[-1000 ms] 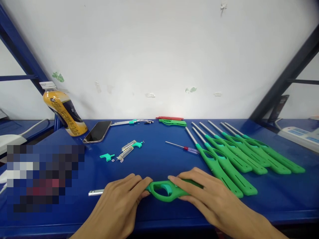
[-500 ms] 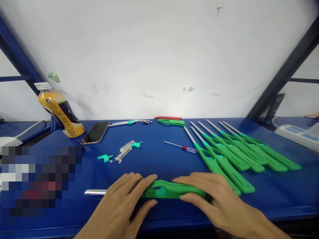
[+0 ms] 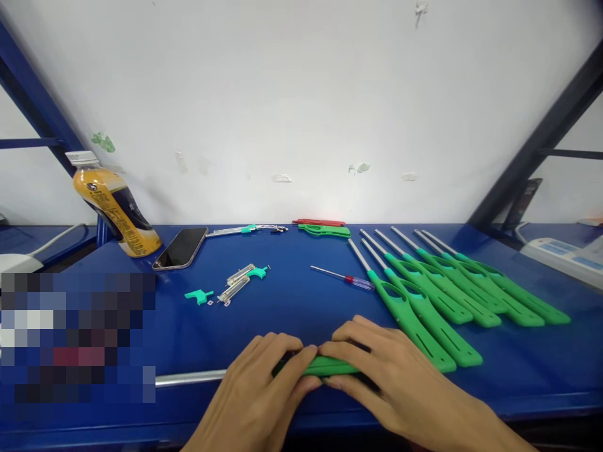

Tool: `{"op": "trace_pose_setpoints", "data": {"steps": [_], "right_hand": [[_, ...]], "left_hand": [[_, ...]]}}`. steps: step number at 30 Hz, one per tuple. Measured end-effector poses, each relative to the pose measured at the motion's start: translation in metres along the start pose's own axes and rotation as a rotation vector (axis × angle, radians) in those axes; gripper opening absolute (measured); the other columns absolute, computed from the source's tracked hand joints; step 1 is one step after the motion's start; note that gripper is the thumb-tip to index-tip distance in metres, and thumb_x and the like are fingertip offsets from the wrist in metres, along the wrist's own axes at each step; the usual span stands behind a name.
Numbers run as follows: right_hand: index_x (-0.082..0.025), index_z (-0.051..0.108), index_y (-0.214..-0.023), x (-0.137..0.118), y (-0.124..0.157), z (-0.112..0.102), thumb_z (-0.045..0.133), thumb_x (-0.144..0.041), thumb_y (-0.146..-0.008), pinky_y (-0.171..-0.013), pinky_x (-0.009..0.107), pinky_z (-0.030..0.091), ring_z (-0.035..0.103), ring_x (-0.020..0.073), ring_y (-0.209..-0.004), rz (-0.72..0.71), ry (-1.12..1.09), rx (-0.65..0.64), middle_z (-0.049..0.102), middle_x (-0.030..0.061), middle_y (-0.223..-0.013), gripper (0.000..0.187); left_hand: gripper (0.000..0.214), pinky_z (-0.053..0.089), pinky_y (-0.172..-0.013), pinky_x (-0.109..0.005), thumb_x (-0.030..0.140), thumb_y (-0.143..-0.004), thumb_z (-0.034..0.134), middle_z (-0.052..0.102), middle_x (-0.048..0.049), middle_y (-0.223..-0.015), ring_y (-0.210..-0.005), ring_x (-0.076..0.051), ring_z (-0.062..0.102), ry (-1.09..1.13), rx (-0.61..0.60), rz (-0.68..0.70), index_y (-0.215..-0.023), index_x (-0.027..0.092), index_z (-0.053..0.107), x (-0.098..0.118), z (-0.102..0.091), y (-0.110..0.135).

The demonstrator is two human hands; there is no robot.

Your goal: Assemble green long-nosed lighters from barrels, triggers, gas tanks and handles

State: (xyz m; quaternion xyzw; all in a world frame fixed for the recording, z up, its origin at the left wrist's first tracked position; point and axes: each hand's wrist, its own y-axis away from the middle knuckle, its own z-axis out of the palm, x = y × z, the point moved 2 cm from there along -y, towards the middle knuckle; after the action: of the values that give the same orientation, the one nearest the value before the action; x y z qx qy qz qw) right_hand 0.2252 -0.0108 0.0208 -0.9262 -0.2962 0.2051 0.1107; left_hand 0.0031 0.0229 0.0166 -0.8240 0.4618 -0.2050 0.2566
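Note:
Between my two hands lies a green long-necked lighter [image 3: 332, 366] at the front of the table, its metal tube pointing left. My left hand [image 3: 259, 389] is closed around the part of the handle nearest the tube. Toward the butt end, my right hand [image 3: 381, 376] grips the handle with thumb and fingers. The fingertips of both hands almost meet on the green body, and most of the handle is covered by them. Beyond the hands, a screwdriver [image 3: 348, 278] with a clear and red handle rests on the table.
Several green lighters [image 3: 424, 320] lie in a row at right. Clear fuel tanks [image 3: 235, 285] and a teal trigger piece [image 3: 199, 296] sit left of centre. Further back are a phone [image 3: 181, 248], a drink bottle [image 3: 117, 210], metal tubes [image 3: 230, 231], and red [image 3: 320, 222] and green shells [image 3: 325, 231].
My left hand has slid right along the lighter, nearer my right hand. The lighter has turned about its length, so its trigger opening no longer shows, and more of the tube is exposed.

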Motion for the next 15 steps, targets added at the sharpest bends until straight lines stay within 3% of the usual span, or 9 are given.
{"op": "trace_pose_setpoints", "data": {"steps": [5,9,12,15], "right_hand": [[-0.031,0.065,-0.129,-0.0027,0.0000,-0.0029,0.044,-0.041,-0.114,-0.070,0.034,0.049,0.069,0.0202,-0.092,-0.051,0.074,0.041,0.071,0.0004,-0.103,0.027],[-0.027,0.066,-0.130,-0.0054,0.0002,-0.0069,0.041,-0.039,-0.115,-0.061,0.032,0.043,0.065,0.0184,-0.079,-0.112,0.113,0.076,0.067,0.0005,-0.090,0.032],[-0.026,0.067,-0.128,-0.0056,0.0000,-0.0064,0.041,-0.039,-0.115,-0.060,0.033,0.042,0.065,0.0186,-0.078,-0.113,0.113,0.081,0.066,0.0005,-0.087,0.031],[-0.030,0.065,-0.131,-0.0028,-0.0006,-0.0032,0.048,-0.040,-0.113,-0.069,0.033,0.047,0.067,0.0201,-0.086,-0.065,0.090,0.057,0.069,0.0004,-0.095,0.027]], "left_hand": [[0.024,0.064,-0.078,-0.029,0.036,-0.113,0.049,0.078,-0.0026,-0.104,-0.088,-0.016,0.076,0.081,0.060,-0.083,-0.123,0.024,0.068,-0.0040,-0.0014,0.0011],[0.018,0.061,-0.068,-0.031,0.017,-0.108,0.056,0.081,-0.0057,-0.102,-0.077,-0.017,0.075,0.144,0.072,0.024,-0.122,0.018,0.067,-0.0029,-0.0054,0.0003],[0.021,0.060,-0.067,-0.032,0.009,-0.105,0.055,0.082,-0.0072,-0.100,-0.075,-0.019,0.075,0.132,0.068,0.049,-0.121,0.016,0.067,-0.0008,-0.0069,-0.0031],[0.019,0.058,-0.062,-0.029,0.013,-0.109,0.051,0.081,-0.0033,-0.093,-0.070,-0.015,0.073,0.168,0.083,0.018,-0.115,0.018,0.069,-0.0018,-0.0079,-0.0078]]}}
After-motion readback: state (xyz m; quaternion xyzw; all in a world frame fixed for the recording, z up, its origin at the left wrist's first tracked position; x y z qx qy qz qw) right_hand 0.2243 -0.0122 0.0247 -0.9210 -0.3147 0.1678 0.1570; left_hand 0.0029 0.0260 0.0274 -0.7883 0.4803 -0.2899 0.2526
